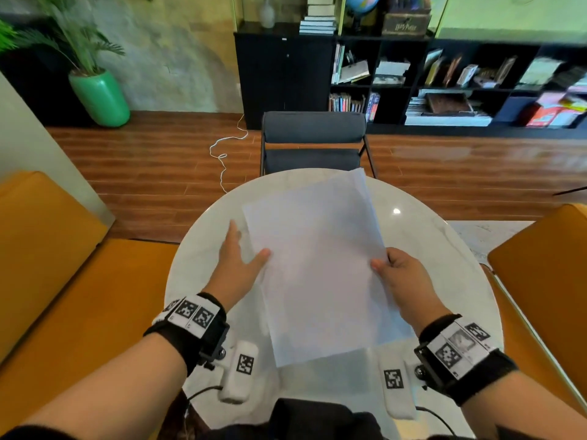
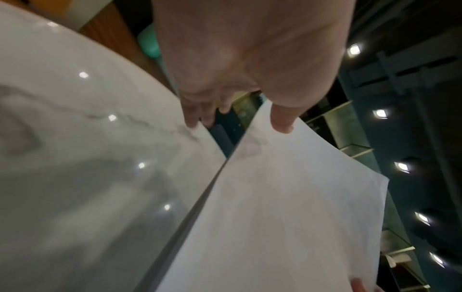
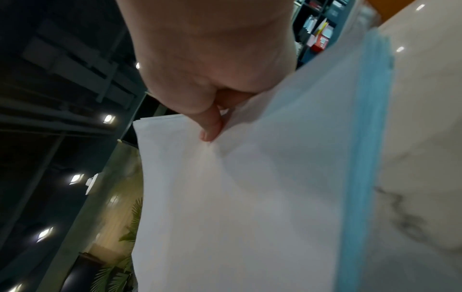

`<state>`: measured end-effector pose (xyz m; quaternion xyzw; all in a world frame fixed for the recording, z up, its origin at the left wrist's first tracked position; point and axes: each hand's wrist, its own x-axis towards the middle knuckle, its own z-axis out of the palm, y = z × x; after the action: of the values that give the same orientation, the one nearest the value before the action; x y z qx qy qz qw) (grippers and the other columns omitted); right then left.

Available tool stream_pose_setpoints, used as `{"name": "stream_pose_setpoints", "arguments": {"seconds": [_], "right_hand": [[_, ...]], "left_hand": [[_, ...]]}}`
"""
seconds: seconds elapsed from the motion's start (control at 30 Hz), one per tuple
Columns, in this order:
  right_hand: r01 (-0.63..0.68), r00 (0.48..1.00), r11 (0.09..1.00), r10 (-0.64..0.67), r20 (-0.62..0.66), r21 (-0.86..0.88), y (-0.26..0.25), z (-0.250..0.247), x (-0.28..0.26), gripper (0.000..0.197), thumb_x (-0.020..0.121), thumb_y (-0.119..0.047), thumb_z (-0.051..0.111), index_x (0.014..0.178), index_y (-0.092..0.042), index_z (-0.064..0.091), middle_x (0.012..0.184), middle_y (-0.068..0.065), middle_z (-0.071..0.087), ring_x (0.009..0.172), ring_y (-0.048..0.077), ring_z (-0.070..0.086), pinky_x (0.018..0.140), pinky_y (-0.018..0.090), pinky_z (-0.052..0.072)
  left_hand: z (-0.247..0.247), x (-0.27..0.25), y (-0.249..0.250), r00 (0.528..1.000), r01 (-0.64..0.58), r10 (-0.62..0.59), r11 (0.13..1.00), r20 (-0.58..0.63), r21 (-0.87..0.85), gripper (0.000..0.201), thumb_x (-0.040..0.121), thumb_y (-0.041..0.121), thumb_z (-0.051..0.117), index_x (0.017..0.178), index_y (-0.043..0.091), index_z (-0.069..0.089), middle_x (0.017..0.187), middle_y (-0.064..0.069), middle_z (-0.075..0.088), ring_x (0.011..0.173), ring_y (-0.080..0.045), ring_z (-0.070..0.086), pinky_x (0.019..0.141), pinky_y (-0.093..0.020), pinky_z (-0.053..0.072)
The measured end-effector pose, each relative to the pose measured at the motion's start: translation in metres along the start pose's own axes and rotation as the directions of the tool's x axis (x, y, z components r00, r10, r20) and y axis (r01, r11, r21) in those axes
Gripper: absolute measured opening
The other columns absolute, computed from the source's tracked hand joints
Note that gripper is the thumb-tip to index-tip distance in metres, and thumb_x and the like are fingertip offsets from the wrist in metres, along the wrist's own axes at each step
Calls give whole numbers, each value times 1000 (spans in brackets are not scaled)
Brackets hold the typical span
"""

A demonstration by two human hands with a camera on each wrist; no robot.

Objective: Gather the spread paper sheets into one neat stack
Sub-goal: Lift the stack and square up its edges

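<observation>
A grey chair [image 1: 313, 144] faces the round marble table [image 1: 444, 249].

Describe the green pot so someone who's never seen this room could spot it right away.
Look past the round white marble table to the far left corner of the wooden floor, by the grey wall. The green pot stands there, glossy, rounded, holding a leafy palm: the only bright green vessel, unlike the black shelving.

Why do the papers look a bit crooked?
The white paper sheets are not squared up yet: in the head view one sheet's far corner fans out past the rest. The right hand pinches their edge; the left hand steadies the other side.
</observation>
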<state>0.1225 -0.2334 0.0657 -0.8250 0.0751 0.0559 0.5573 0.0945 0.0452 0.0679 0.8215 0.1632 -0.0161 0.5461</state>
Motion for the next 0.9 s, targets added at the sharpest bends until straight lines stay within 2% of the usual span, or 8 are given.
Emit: {"name": "stream_pose_setpoints", "arguments": {"seconds": [0.07, 0.17, 0.3, 0.4, 0.57, 0.7, 0.8, 0.9], "right_hand": [[-80, 997, 995, 80, -3, 56, 5, 3, 3, 12, 89, -12, 59, 84, -18, 67, 83, 14, 70, 76, 31, 65, 72, 42, 57], [-167, 986, 978, 162, 44, 123, 12, 12, 8, 12, 89, -14, 58, 89, -15, 70, 94, 19, 72, 83, 35, 68, 84, 54, 55], [-171, 982, 980, 161, 98, 102, 19, 24, 14, 22, 93, -13, 52, 113, -13, 63, 98, 7, 72, 88, 28, 69, 80, 41, 56], [-154, 984, 984, 145, 100, 86, 28, 32, 17, 42, 92, -11, 51, 132, -25, 51, 106, -2, 68, 94, 18, 67, 88, 36, 52], [-175, 981, 985, 175, 85, -10, 50, 45, 36, 56, 90, -9, 49, 141, -32, 44, 121, -2, 67, 99, 19, 65, 91, 30, 48], [-225, 971, 974, 224, 84, 2, 61, 52, 50, 56, 91, -7, 49, 140, -34, 45, 114, 1, 69, 85, 14, 66, 70, 19, 49], [-258, 963, 966, 256, 87, 12, 71, 59, 62, 58, 89, -6, 49, 140, -34, 47, 115, 1, 70, 91, 19, 68, 84, 31, 55], [-274, 956, 961, 277, 99, -39, 78, 65, 72, 58, 89, -8, 50, 141, -34, 45, 125, 0, 66, 107, 22, 64, 100, 38, 49]], "left_hand": [[9, -4, -14, 988, 83, -65, 989, 142, -125, 84, 93, 36, 54, 150, 36, -7, 158, 4, 24, 139, -18, 35, 116, -41, 30], [23, -7, -22, 984, 38, -18, 994, 179, -107, 79, 96, 29, 50, 150, 41, -6, 152, 14, 27, 136, -10, 32, 116, -35, 25], [33, 0, -23, 996, 35, -33, 999, 84, -19, 80, 96, 16, 49, 152, 32, -6, 157, 8, 23, 140, -13, 29, 108, -22, 18], [40, 10, -31, 993, 89, -89, 996, 80, -8, 81, 96, 14, 49, 152, 32, -7, 160, 4, 22, 141, -19, 32, 108, -22, 21], [54, 28, -45, 984, 154, -156, 988, 81, 34, 79, 96, 15, 49, 153, 29, -5, 160, 0, 23, 141, -21, 36, 111, -24, 24], [63, 43, -56, 973, 197, -206, 976, 107, 86, 79, 96, 17, 49, 153, 29, -4, 160, 0, 23, 141, -23, 36, 114, -30, 27], [68, 55, -62, 967, 219, -234, 965, 97, 146, 78, 97, 17, 49, 153, 29, -4, 160, 0, 24, 141, -24, 36, 112, -29, 28], [74, 64, -66, 966, 236, -253, 946, 52, 221, 77, 97, 20, 49, 153, 29, -4, 159, -6, 25, 141, -26, 34, 113, -30, 27]]}}
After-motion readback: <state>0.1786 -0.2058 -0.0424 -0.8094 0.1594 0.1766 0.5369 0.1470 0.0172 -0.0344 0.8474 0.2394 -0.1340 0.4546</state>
